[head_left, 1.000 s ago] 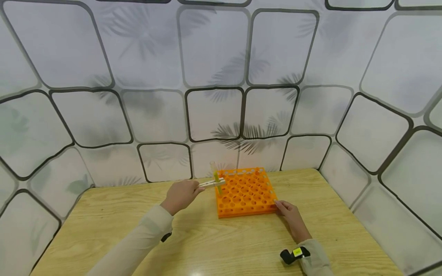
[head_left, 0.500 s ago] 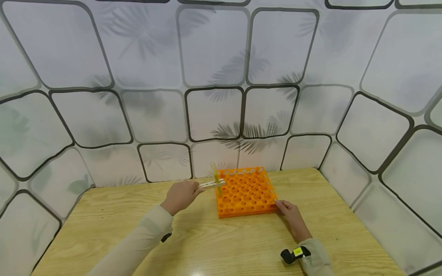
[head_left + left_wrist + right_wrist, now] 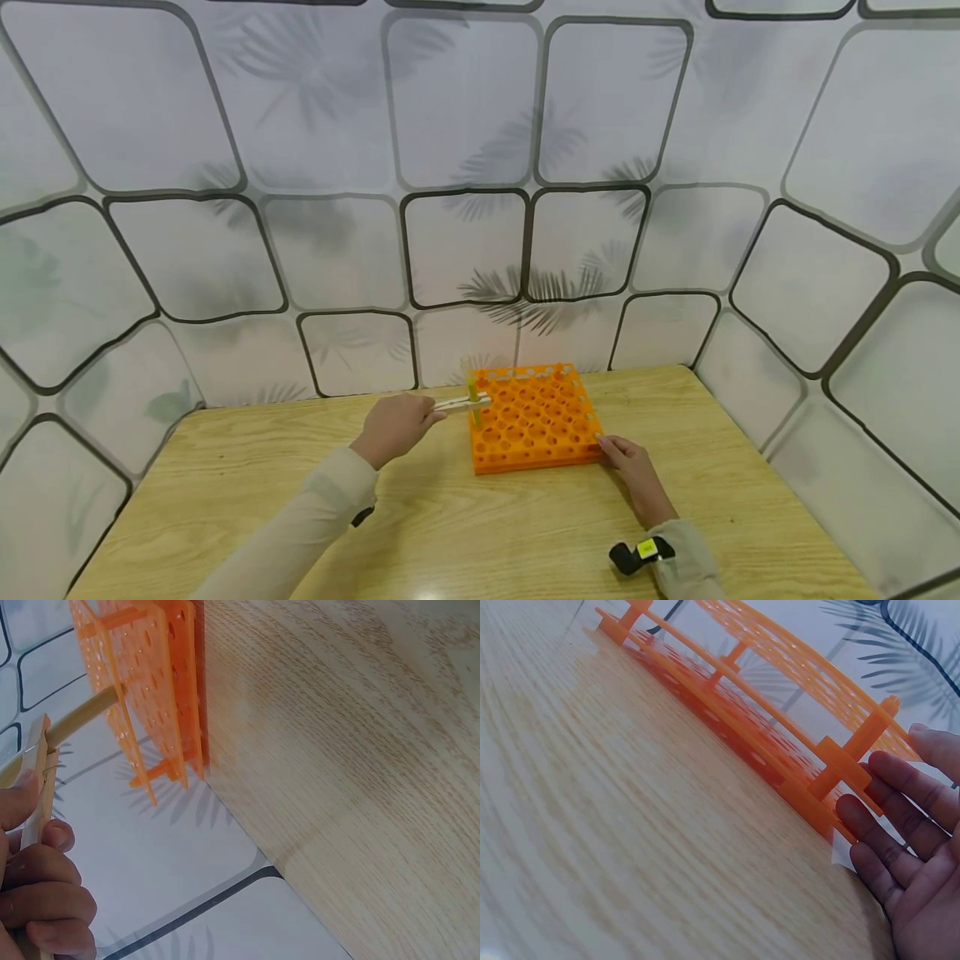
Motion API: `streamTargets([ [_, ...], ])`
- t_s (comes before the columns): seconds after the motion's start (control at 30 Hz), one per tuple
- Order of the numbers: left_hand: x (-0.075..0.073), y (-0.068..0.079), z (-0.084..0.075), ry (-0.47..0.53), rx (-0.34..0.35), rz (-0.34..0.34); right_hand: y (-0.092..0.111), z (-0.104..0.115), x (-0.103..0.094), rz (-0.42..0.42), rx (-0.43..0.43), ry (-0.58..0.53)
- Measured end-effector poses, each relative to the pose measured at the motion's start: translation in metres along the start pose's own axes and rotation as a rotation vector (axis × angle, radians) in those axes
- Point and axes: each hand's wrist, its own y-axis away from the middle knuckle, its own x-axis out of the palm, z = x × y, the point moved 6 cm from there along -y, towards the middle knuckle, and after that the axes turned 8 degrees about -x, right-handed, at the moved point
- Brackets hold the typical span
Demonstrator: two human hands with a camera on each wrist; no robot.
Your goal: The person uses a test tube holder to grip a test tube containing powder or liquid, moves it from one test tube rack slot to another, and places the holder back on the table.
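Note:
My left hand (image 3: 396, 427) grips a wooden test tube clamp (image 3: 453, 404), its fingers curled round the handle in the left wrist view. The clamp's jaws hold a glass test tube (image 3: 472, 385) with yellow liquid, nearly upright over the left side of an orange test tube rack (image 3: 536, 421). In the left wrist view the tube's lower end (image 3: 112, 695) meets a hole in the rack's top plate; how deep it sits is hard to tell. My right hand (image 3: 636, 477) holds the rack's near right corner, thumb at the top plate and fingers against the end post (image 3: 862, 742).
The rack stands on a wood-grain table (image 3: 450, 525) near its back edge. Behind and on both sides hangs a patterned cloth wall (image 3: 465, 250), close to the rack's far side. The rack has several rows of round holes in stacked plates.
The test tube and clamp have shifted slightly right, and the tube's top sits a little lower and more upright. The rack and my right hand have stayed in place.

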Motion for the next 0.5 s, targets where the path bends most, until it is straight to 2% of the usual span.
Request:
streamTargets([
  [0.5,0.0064,-0.0001,-0.0002,-0.001,-0.003,0.029,0.0001,-0.0016,0.0002,0.003,-0.002,-0.016],
])
